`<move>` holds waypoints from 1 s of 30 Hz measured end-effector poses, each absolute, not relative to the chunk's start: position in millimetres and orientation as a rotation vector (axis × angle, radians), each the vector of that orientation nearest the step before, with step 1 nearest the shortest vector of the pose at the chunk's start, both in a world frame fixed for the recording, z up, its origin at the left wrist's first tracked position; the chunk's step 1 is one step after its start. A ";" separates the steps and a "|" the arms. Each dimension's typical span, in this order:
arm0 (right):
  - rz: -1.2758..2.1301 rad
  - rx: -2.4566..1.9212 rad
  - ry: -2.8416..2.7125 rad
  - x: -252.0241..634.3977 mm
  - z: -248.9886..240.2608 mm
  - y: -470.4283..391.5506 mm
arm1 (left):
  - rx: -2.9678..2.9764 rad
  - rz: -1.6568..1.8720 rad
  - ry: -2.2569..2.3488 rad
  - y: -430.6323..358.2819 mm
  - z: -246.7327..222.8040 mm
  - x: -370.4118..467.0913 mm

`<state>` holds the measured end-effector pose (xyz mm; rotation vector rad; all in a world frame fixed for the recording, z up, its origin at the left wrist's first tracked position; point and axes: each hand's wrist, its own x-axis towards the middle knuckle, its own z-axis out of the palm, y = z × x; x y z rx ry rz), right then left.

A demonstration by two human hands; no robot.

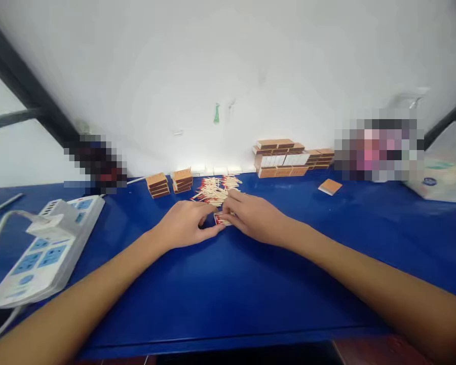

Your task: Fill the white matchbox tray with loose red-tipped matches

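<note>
Left hand (184, 223) is gripping a matchbox tray (215, 219) beside loose matches (213, 192); right hand (258, 218) is curling over it, grip unclear. Uneven finger pressure is risking tipping it and spilling its contents.

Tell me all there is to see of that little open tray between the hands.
The small tray has a thin, pale rim, looks like card, and is open on top. Red-tipped matches lie inside. It sits on the blue table, just in front of the loose match pile. The left hand has thumb and finger at its left part; the right hand's fingers hide its right part, so I can't tell how full it is.
</note>
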<state>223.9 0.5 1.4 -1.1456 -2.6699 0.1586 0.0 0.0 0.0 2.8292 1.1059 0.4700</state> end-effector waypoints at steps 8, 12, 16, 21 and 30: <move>0.157 -1.116 -2.621 230.2 -2.8 4.6 | 2.835 0.506 1.105 2.7 -1.9 -0.9; 0.224 -1.111 -2.634 234.3 -5.1 9.8 | 2.841 0.511 1.110 2.4 -1.6 -1.2; 0.238 -1.114 -2.607 231.0 -8.3 9.3 | 2.844 0.507 1.104 3.4 -1.9 -1.4; 0.270 -1.093 -2.534 227.8 -12.1 6.9 | 2.837 0.523 1.097 4.2 -2.6 -2.0; 0.313 -1.054 -2.486 233.4 -13.9 9.2 | 2.845 0.509 1.113 3.4 -1.7 -1.8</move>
